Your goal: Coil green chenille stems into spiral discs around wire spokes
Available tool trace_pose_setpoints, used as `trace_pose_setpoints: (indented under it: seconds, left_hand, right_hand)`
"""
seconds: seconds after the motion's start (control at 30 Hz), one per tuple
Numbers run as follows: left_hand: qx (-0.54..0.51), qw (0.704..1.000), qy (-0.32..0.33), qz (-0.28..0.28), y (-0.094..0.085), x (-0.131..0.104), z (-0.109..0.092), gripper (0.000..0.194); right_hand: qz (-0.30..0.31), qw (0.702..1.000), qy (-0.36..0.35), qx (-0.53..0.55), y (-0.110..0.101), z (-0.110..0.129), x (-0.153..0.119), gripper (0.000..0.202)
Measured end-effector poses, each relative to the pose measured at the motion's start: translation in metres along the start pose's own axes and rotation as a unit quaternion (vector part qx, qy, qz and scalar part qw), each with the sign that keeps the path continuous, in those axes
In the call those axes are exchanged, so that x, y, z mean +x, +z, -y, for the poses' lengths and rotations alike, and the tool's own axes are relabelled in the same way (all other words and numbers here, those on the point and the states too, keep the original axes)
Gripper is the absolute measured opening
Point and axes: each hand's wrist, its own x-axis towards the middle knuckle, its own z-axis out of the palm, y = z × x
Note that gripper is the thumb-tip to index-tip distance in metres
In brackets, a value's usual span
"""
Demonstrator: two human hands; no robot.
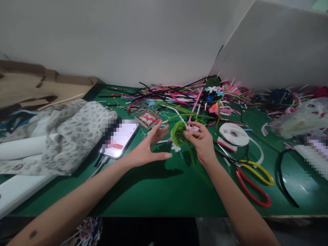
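Between my hands is a round, cupped light-green piece (177, 133) that looks made of pipe cleaner, with long green stems trailing down from it. My right hand (201, 140) pinches it at its right edge, thumb against fingers. Just left of the piece, my left hand (155, 145) is open, its fingers spread and thumb stretched out, apart from the green piece. A small white flower (176, 148) lies on the table below the piece. Behind my hands sits a small brown framed box (148, 118) with tiny bits in it.
Red-and-yellow-handled scissors (252, 171) and a white ribbon spool (233, 134) lie at right. A phone (120, 138) with a cable and a patterned cloth (84, 126) are at left. Loose pipe cleaners (169, 94) pile along the back of the green table (153, 201).
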Motion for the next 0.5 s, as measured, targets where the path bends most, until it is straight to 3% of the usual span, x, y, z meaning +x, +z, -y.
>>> trace_pose_setpoints:
  seconds: [0.1,0.23,0.27,0.37,0.5]
  left_hand:
    - [-0.133,0.986,-0.067,0.070,0.003,-0.001,-0.006,0.084]
    - [-0.170,0.972,-0.120,0.113,0.000,-0.001,-0.016,0.041]
    - [-0.167,0.974,-0.122,0.094,-0.001,-0.001,-0.018,0.031]
    - [-0.181,0.978,-0.101,-0.016,-0.006,0.000,-0.018,0.031]
    - [-0.174,0.979,-0.065,-0.088,-0.016,0.005,-0.011,0.031]
  right_hand:
    - [0.003,0.999,-0.030,-0.025,0.013,0.004,-0.005,0.044]
    - [-0.080,0.993,-0.057,-0.063,0.003,0.001,0.000,0.046]
    - [-0.108,0.990,-0.059,-0.076,-0.004,-0.001,0.003,0.048]
    - [-0.192,0.972,-0.073,-0.115,-0.037,-0.006,0.008,0.052]
    - [-0.332,0.927,-0.106,-0.139,-0.096,0.000,0.008,0.055]
